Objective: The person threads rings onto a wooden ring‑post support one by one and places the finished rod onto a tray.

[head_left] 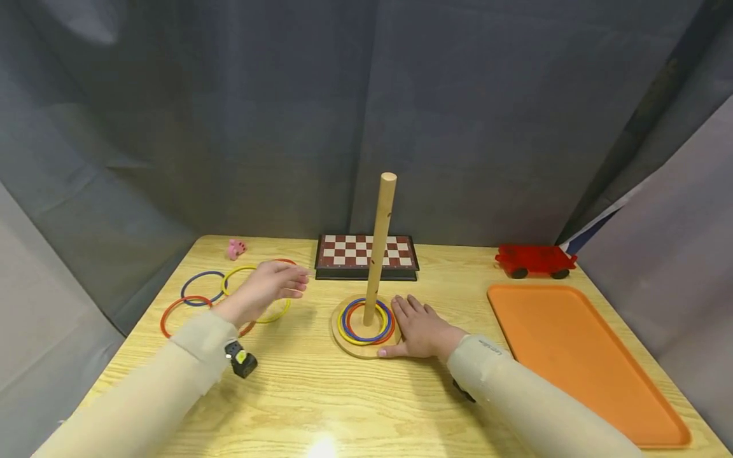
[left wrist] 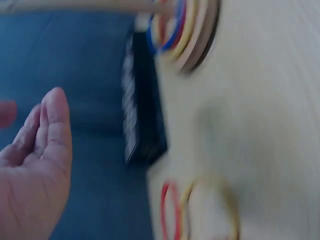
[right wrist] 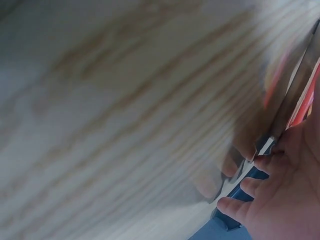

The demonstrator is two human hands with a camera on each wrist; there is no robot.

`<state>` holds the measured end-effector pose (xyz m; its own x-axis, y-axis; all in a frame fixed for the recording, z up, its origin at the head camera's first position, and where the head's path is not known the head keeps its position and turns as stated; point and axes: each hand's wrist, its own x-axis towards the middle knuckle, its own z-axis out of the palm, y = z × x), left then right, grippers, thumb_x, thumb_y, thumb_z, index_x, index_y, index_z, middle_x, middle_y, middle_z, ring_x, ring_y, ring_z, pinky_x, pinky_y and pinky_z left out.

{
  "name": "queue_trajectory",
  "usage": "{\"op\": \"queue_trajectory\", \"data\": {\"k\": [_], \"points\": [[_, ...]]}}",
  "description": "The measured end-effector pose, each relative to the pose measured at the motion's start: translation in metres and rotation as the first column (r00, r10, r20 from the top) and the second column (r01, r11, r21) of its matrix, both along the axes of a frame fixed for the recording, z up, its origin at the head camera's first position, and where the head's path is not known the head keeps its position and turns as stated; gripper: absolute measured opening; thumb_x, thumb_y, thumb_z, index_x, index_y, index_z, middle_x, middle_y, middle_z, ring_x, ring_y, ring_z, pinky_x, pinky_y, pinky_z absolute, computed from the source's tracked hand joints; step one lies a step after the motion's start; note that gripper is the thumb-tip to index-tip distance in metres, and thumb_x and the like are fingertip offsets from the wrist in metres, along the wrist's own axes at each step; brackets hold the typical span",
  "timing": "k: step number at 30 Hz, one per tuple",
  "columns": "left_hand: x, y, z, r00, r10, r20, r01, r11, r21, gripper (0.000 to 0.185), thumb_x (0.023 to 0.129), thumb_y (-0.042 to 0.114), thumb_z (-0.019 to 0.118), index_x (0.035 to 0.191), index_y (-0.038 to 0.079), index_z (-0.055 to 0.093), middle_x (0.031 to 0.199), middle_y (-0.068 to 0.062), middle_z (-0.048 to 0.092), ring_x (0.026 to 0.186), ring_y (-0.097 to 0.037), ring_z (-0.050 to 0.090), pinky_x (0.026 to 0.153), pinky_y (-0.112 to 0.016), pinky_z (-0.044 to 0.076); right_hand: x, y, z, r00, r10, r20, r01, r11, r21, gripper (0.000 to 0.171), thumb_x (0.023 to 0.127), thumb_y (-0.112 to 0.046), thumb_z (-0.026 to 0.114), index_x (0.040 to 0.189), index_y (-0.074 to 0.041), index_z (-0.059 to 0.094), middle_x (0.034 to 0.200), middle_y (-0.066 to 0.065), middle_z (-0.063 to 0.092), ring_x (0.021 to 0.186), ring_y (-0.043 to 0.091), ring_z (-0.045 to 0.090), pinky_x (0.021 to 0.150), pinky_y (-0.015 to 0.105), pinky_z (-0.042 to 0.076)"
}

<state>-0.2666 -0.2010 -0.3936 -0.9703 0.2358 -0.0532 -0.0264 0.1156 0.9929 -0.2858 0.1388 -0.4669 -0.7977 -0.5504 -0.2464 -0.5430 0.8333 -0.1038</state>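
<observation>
Hands relaxed, empty — right [head_left: 420,331] flat on round wooden base [head_left: 343,340], left [head_left: 269,289] over thin rings [head_left: 252,292].

Left hand [head_left: 265,289] raised, fingers relaxed, holding nothing; right hand [head_left: 420,331] flat, fingers straight.

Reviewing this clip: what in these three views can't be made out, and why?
- Loose rings on the table: the left hand covers part of them in the head view, so contact is unclear.
- Right hand: flat by the peg base; pressing or resting, unclear.
- Right wrist view: motion blur, only fingers and wood grain read.
- Left wrist view: blurred; the peg is cut off by the top edge.
- Pink toy: too small to identify.
</observation>
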Motion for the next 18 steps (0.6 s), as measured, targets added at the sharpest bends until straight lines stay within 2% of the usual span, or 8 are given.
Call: {"op": "queue_trajectory", "data": {"k": [4, 7, 10, 13, 15, 18], "points": [[0.017, -0.057, 0.014, 0.998, 0.029, -0.052, -0.026, 0.998, 0.057, 0.029, 0.110, 0.012, 0.048, 0.122, -0.013, 0.055, 0.104, -0.004, 0.067, 0.094, -0.012, 0.068, 0.084, -0.024, 0.058, -0.001, 0.000, 0.002, 1.000, 0.009, 0.004, -0.009, 1.000, -0.007, 0.119, 0.087, -0.081, 0.058, 0.161, 0.004, 0.022, 0.167, 0.023, 0.021, 0.153, 0.045, 0.018, 0.118, 0.065, 0.025], [0.030, -0.097, 0.017, 0.998, 0.042, -0.055, -0.034, 0.990, 0.139, 0.022, 0.111, 0.014, 0.046, 0.118, -0.003, 0.059, 0.104, -0.001, 0.070, 0.096, -0.010, 0.069, 0.084, -0.024, 0.059, -0.003, 0.001, 0.003, 1.000, 0.009, -0.001, -0.009, 1.000, -0.001, 0.119, 0.087, -0.080, 0.058, 0.161, 0.005, 0.021, 0.167, 0.023, 0.021, 0.153, 0.045, 0.017, 0.118, 0.065, 0.024], [0.043, -0.130, 0.011, 0.998, 0.019, -0.060, -0.005, 0.976, 0.218, 0.021, 0.112, 0.012, 0.045, 0.113, 0.008, 0.066, 0.106, -0.001, 0.072, 0.097, -0.011, 0.070, 0.084, -0.026, 0.059, -0.004, 0.002, 0.003, 1.000, 0.022, -0.003, -0.022, 1.000, -0.005, 0.119, 0.087, -0.080, 0.057, 0.161, 0.006, 0.021, 0.167, 0.025, 0.021, 0.152, 0.046, 0.017, 0.118, 0.066, 0.024], [0.053, -0.155, 0.001, 0.997, -0.005, -0.082, 0.028, 0.960, 0.278, 0.030, 0.112, 0.007, 0.042, 0.112, 0.013, 0.071, 0.108, -0.002, 0.074, 0.098, -0.013, 0.072, 0.083, -0.027, 0.060, -0.004, 0.002, 0.000, 0.999, 0.033, -0.001, -0.033, 0.999, -0.010, 0.119, 0.088, -0.080, 0.057, 0.160, 0.007, 0.021, 0.166, 0.026, 0.021, 0.152, 0.048, 0.017, 0.117, 0.067, 0.024], [0.059, -0.167, -0.006, 0.997, 0.007, -0.078, 0.016, 0.954, 0.298, 0.031, 0.111, 0.005, 0.042, 0.111, 0.014, 0.072, 0.107, -0.003, 0.075, 0.098, -0.013, 0.072, 0.083, -0.026, 0.060, -0.005, 0.002, -0.002, 1.000, 0.031, -0.002, -0.031, 1.000, -0.005, 0.120, 0.087, -0.081, 0.057, 0.161, 0.006, 0.020, 0.166, 0.025, 0.020, 0.152, 0.047, 0.017, 0.118, 0.066, 0.024], [0.067, -0.183, -0.017, 0.997, 0.054, -0.047, -0.038, 0.956, 0.289, 0.028, 0.111, 0.005, 0.044, 0.110, 0.014, 0.071, 0.106, -0.002, 0.075, 0.097, -0.014, 0.072, 0.082, -0.026, 0.060, -0.005, 0.000, -0.003, 1.000, 0.025, -0.006, -0.025, 1.000, -0.003, 0.119, 0.087, -0.081, 0.057, 0.161, 0.006, 0.020, 0.167, 0.024, 0.021, 0.152, 0.047, 0.018, 0.118, 0.066, 0.024]]}}
